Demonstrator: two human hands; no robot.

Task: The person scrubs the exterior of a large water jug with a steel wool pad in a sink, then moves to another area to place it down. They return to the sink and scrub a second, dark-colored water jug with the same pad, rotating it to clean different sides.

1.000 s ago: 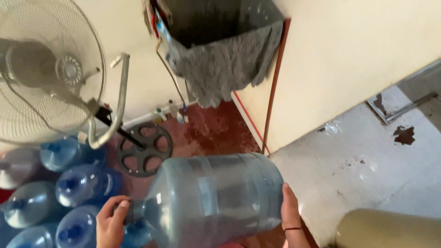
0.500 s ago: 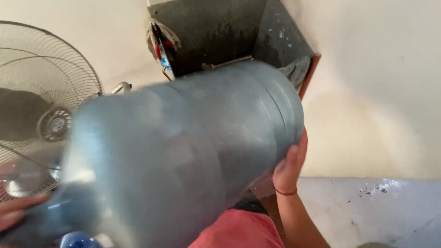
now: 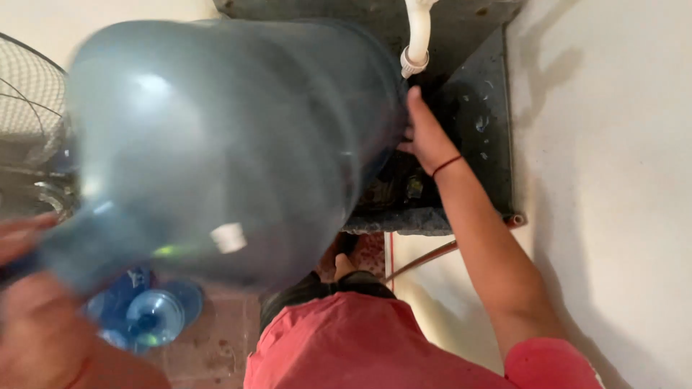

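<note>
A large empty blue water jug [image 3: 216, 144] fills most of the head view, tilted with its base up and away and its neck down toward the lower left. My right hand [image 3: 425, 133], with a red thread at the wrist, presses flat against the jug's base near a dark grey basin [image 3: 479, 130]. My left hand [image 3: 32, 317] is blurred at the lower left and grips the jug at its neck. A white pipe end [image 3: 417, 43] hangs just above the basin, close to the jug's base.
A standing fan's wire guard [image 3: 32, 122] is at the left, behind the jug. Below it stand blue water jugs [image 3: 148, 313] on a reddish floor. A pale wall [image 3: 613, 180] runs along the right. My red shirt [image 3: 375, 346] fills the bottom.
The jug has been lifted from low over the floor up to the grey basin, base first. My right hand followed on its base. The view has swung from the floor to the basin.
</note>
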